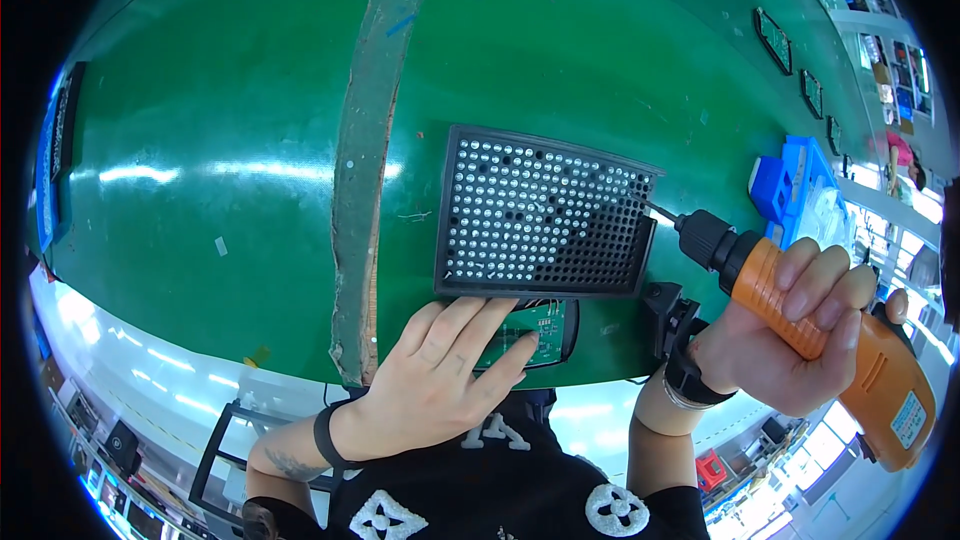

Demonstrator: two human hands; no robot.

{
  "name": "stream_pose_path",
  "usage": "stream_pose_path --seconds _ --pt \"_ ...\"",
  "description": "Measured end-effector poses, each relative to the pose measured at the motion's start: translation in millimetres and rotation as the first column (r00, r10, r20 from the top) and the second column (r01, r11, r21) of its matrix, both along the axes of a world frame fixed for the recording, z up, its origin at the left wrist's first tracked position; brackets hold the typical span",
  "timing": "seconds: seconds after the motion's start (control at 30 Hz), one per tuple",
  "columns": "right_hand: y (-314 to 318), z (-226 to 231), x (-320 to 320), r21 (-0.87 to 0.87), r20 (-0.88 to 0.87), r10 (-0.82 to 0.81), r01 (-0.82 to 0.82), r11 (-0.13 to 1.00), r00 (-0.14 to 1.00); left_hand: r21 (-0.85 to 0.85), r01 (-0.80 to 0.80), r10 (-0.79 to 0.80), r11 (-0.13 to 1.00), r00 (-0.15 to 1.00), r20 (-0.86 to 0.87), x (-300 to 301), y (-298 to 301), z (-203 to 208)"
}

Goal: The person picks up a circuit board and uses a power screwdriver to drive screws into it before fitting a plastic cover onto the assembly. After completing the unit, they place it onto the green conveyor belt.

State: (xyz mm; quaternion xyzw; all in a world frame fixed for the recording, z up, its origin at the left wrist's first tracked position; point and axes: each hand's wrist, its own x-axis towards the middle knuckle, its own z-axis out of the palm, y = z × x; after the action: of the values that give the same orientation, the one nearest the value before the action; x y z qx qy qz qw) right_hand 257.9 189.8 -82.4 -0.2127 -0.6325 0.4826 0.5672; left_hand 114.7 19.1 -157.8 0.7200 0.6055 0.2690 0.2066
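A black tray (444, 230) of round holes lies in front of me, many holes filled with small silver screws and those at its lower right mostly vacant. My right hand (800, 340) is wrapped round an orange electric screwdriver (880, 385) with a black nose. Its thin bit reaches over the tray's right part, among the screws; whether it touches one I cannot tell. My left hand (445, 370) lies with fingers stretched out at the tray's near edge. Its thumb rests over a green circuit board in a dark frame (550, 332), partly hidden by the hand.
A small black fixture (668, 315) stands right of the circuit board. Blue bins (785, 185) sit at the right, and several framed boards (773, 40) lie along the far right. A worn raised strip (365, 140) crosses the green table (220, 120). Another person (905, 160) is at the far right.
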Motion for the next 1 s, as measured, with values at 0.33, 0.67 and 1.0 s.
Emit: stream_pose_path --seconds 0.33,0.67,1.0 --pt "-25 10 6 0.028 -0.026 0.013 -0.012 1.0 1.0 -0.006 -0.033 0.034 0.999 0.995 0.098 -3 6 2" --pt "-109 8 29 0.24 -0.132 0.187 -0.151 0.959 0.974 0.049 -0.093 0.085 0.994 0.985 0.15 -2 5 -4" --pt "-116 -1 25 0.226 -0.117 0.152 -0.122 0.966 0.982 0.063 -0.095 0.085 0.993 0.985 0.153 -1 4 -3"
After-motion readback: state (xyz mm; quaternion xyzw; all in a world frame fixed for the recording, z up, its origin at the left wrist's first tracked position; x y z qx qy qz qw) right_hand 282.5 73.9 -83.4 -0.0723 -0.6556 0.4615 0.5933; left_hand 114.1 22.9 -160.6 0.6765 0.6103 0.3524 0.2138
